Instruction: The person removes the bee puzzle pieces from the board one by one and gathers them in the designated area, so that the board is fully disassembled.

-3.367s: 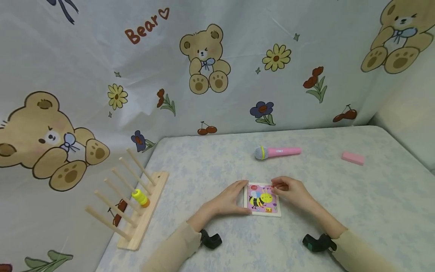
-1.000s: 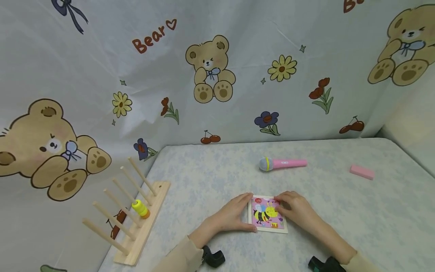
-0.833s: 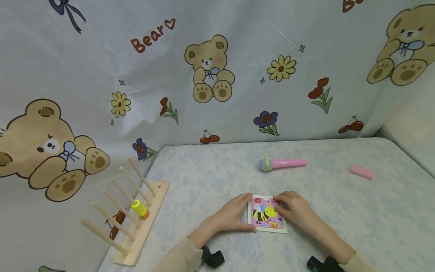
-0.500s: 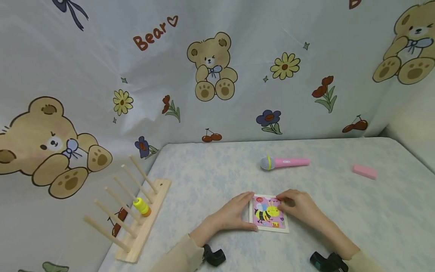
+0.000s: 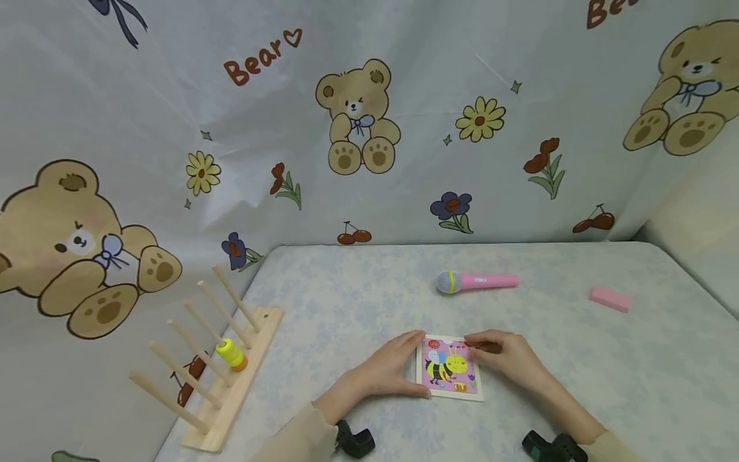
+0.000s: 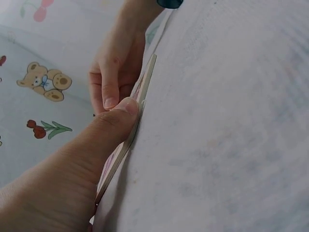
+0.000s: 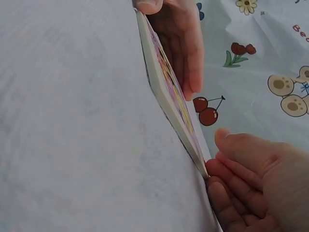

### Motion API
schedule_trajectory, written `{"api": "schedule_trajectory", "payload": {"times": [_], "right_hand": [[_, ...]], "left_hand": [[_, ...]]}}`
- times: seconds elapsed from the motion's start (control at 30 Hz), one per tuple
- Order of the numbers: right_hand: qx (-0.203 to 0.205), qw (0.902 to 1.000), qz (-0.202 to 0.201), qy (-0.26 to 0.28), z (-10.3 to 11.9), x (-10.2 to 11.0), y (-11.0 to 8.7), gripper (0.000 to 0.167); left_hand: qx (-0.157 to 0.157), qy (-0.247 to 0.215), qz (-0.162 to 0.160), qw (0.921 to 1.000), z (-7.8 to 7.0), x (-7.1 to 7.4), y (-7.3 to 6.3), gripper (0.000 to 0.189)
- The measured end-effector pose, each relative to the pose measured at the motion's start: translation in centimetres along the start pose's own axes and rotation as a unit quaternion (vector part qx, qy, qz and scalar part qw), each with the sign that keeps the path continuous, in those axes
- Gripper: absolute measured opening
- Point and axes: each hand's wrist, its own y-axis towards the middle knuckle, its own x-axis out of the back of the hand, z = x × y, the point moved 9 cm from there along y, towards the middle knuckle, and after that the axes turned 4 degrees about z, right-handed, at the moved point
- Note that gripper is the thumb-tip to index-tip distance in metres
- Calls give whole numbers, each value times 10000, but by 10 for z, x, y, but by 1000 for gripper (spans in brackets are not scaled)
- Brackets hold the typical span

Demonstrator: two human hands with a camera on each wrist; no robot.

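Note:
A square bee jigsaw puzzle (image 5: pixel 441 369), pink and yellow inside a pale wooden frame, lies flat on the table. My left hand (image 5: pixel 383 371) holds it at the left, fingers at the far left corner and thumb along the near edge. From the left wrist, that thumb (image 6: pixel 104 130) presses on the frame's rim. My right hand (image 5: pixel 510 359) is at the far right corner, its thumb reaching over the picture. In the right wrist view, the loosely curled fingers (image 7: pixel 227 193) touch the corner, with the thumb raised apart from them.
Beyond the puzzle lies a pink toy microphone (image 5: pixel 479 282), with a pink block (image 5: pixel 610 299) further right. A wooden peg rack (image 5: pixel 248 378) stands at the left, yellow and orange rings (image 5: pixel 232 354) on one peg. A bear-print cloth (image 5: pixel 254 128) hangs behind the table.
My right thumb and fingers have shifted off the bee's face toward the far right corner. My left hand keeps its hold on the puzzle. The head view has tilted slightly.

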Motion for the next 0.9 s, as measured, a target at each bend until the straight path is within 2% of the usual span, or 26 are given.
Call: {"api": "schedule_trajectory", "payload": {"times": [0.13,0.23,0.33,0.47,0.73,0.9], "right_hand": [[107,9997,-171,110,-1,-4,-3,22],[332,9990,-287,-65,4,-4,-6,20],[756,9949,-418,-521,15,-2,-7,20],[1285,9825,-509,-1244,32,-2,-5,23],[1452,9750,-354,-1642,34,-5,-4,32],[1481,9752,-313,-1617,32,-5,-6,33]], "left_hand": [[7,-19,1,10000,0,-1,-5,105],[-24,-23,-5,10000,-2,-2,-6,105],[-22,26,-7,10000,-3,-1,-4,105],[73,101,-17,9999,-1,3,-2,105],[78,-30,51,10000,-3,1,-1,104],[152,-127,53,9998,-3,1,-2,104]]}}
